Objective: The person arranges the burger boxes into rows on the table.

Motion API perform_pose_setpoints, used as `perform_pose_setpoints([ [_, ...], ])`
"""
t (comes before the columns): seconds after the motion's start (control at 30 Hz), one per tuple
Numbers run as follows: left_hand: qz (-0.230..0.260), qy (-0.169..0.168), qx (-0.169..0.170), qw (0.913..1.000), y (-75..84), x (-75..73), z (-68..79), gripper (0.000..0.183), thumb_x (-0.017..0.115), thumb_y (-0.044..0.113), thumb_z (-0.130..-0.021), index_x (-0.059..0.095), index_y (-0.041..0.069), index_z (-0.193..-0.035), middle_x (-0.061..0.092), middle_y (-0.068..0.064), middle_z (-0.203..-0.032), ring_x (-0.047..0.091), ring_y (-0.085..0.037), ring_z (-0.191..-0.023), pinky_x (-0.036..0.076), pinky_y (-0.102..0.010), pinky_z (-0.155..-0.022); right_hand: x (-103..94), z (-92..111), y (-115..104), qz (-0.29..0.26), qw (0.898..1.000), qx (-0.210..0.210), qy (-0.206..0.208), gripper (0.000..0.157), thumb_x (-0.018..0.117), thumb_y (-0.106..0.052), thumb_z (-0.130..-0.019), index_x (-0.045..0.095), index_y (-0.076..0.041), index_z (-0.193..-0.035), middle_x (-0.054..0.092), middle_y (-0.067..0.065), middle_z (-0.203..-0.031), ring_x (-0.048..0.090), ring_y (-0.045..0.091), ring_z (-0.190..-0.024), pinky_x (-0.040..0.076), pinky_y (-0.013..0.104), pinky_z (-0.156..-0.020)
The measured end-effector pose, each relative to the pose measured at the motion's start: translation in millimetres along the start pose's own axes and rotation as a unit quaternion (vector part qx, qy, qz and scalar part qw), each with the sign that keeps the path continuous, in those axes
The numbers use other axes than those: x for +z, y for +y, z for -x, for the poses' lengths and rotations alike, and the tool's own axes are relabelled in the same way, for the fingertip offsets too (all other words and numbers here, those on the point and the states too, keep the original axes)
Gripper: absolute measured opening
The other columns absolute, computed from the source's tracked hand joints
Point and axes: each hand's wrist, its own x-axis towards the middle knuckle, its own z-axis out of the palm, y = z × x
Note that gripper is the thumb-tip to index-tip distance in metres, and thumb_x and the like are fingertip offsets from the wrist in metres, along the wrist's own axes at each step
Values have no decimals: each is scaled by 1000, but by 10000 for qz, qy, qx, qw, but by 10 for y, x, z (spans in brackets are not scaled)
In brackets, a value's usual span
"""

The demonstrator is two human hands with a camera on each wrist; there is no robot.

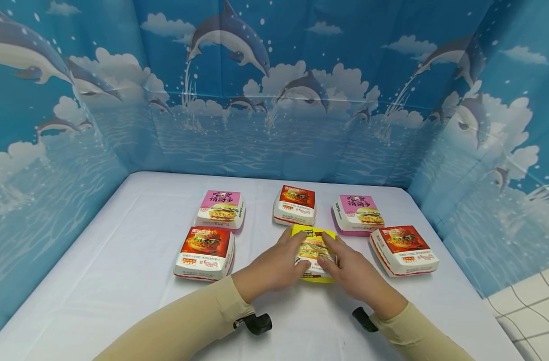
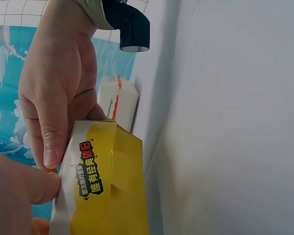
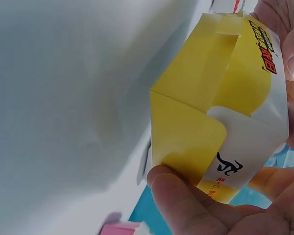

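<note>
A yellow and white burger box [image 1: 314, 250] with a burger picture on its lid sits on the white table between both hands. My left hand [image 1: 276, 264] grips its left side, thumb over the lid. On the opposite side my right hand [image 1: 357, 271] holds the box, its thumb also on top. Seen close in the right wrist view, the carton [image 3: 186, 132] has folded corner flaps and a front tab, and looks closed. Fingers [image 3: 186, 205] of the right hand wrap its corner there. Parts of the box's lid are hidden under the hands.
Red-topped burger boxes stand at left [image 1: 204, 253], back middle [image 1: 294, 205] and right [image 1: 404, 250]. Pink-topped boxes are at back left [image 1: 220, 209] and back right [image 1: 358, 214], the latter close to the right red one. A dolphin-print curtain [image 1: 274, 135] surrounds the table [image 1: 121, 281].
</note>
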Motion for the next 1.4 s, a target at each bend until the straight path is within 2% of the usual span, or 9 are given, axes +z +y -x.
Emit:
perform_pose_setpoints([
  [0.17, 2, 49, -151, 9999, -23, -20, 62, 77, 64, 45, -103, 27, 26, -167, 15, -13, -177, 53, -30, -143, 49, -54, -115, 26, -15, -43, -82, 9999, -140, -31, 79, 62, -49, -104, 27, -21, -169, 31, 19, -172, 31, 46, -157, 38, 66, -119],
  [0.4, 20, 124, -305, 9995, -85, -45, 150, 76, 64, 46, -103, 29, 25, -167, 16, -17, -177, 48, -35, -149, 47, -58, -116, 76, -25, -102, -101, 9995, -300, -70, 77, 63, -49, -103, 31, -21, -168, 33, 22, -170, 35, 48, -155, 38, 67, -118],
  [0.67, -2, 171, -445, 9989, -138, -81, 221, 76, 64, 46, -103, 30, 24, -167, 17, -16, -176, 49, -37, -149, 47, -59, -115, 122, -69, -160, -106, 9991, -377, -134, 76, 63, -49, -103, 32, -22, -167, 34, 20, -170, 36, 46, -155, 38, 67, -119],
  [0.93, -68, 179, -499, 9986, -189, -110, 277, 76, 63, 49, -102, 30, 24, -167, 18, -16, -176, 51, -37, -147, 48, -58, -115, 158, -105, -220, -99, 9988, -426, -212, 75, 63, -48, -104, 33, -22, -167, 34, 18, -171, 36, 44, -155, 37, 65, -120],
  [1.4, -144, 160, -610, 9979, -265, -131, 333, 78, 65, 49, -101, 34, 16, -165, 25, -20, -173, 55, -36, -142, 49, -56, -115, 241, -162, -269, 56, 9983, -422, -391, 73, 62, -48, -104, 33, -25, -167, 34, 16, -171, 38, 42, -155, 37, 62, -122],
])
